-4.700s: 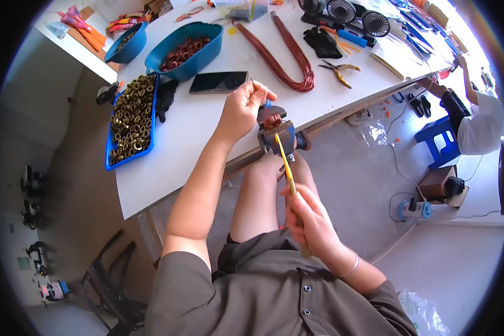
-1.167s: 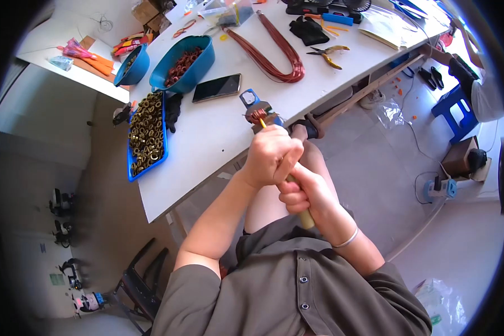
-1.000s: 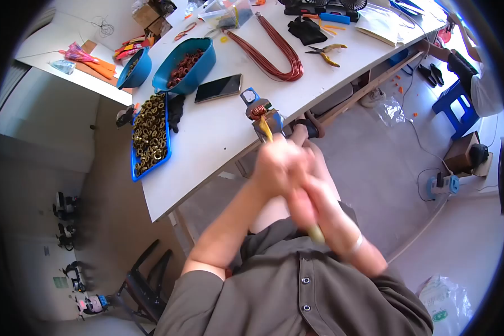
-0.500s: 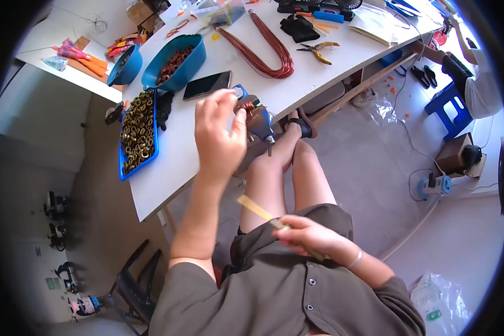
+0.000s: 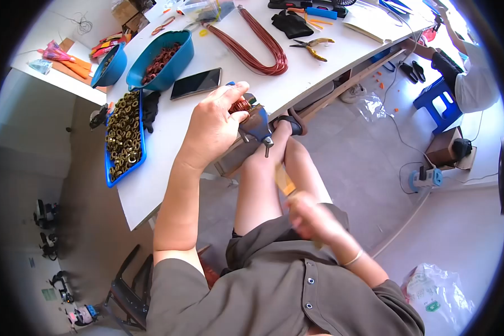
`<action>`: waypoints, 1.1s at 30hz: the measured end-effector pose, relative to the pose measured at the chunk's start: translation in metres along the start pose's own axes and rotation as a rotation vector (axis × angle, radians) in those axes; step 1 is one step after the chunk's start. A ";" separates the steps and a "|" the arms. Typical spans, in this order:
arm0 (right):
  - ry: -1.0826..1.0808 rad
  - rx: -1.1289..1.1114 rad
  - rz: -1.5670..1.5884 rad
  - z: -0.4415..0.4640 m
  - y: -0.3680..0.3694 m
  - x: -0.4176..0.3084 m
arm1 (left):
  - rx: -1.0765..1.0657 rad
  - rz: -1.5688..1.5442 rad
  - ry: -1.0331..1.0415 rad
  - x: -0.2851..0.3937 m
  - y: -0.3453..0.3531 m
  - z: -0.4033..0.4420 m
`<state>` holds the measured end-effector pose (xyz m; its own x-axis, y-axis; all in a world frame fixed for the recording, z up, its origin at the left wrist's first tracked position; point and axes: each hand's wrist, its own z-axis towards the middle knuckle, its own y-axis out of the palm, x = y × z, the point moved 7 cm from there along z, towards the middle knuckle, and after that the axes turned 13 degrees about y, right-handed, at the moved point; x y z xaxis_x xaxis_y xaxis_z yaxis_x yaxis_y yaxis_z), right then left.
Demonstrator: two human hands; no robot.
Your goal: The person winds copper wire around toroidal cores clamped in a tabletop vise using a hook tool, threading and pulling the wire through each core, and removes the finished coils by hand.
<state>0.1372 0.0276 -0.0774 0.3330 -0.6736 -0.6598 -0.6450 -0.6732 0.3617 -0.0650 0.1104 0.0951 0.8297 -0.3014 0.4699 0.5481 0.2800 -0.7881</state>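
Note:
My left hand (image 5: 214, 120) is at the table edge, its thumb and fingers closed around a copper-wire-wound ring (image 5: 241, 106). The ring sits at the jaws of a small blue bench vise (image 5: 256, 122) clamped to the table edge. Over my lap, my right hand (image 5: 312, 217) grips a flat tool (image 5: 284, 181) with a yellowish blade. That hand is blurred, and its handle is mostly hidden in the fingers. Behind my left hand lies a black phone (image 5: 196, 84).
A blue tray of bare rings (image 5: 124, 134) and a teal basin of wound rings (image 5: 165, 61) stand at left. A bundle of copper wire (image 5: 274, 59), yellow-handled pliers (image 5: 316, 47) and a black glove (image 5: 291, 24) lie farther back. Another person (image 5: 476, 89) is at right.
My right hand has moved slightly up and right, swinging the tool's blade from pointing left to pointing up towards the vise. My left hand stays at the ring, its fingers lower around it.

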 end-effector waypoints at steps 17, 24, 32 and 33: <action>0.168 0.142 0.626 0.019 -0.027 0.032 | 0.055 0.189 0.179 0.016 -0.003 -0.001; -0.825 0.298 0.211 -0.054 -0.019 -0.133 | -0.015 0.236 0.147 0.014 -0.003 0.000; -0.421 0.167 -0.088 -0.058 -0.004 -0.083 | 0.189 0.016 0.105 -0.009 0.000 -0.012; -0.317 0.198 -0.385 -0.036 0.001 -0.051 | 0.195 0.032 0.105 -0.008 0.000 -0.012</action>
<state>0.1440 0.0505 -0.0198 0.3671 -0.2433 -0.8978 -0.6444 -0.7626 -0.0568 -0.0731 0.1018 0.0863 0.8371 -0.3801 0.3934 0.5400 0.4594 -0.7053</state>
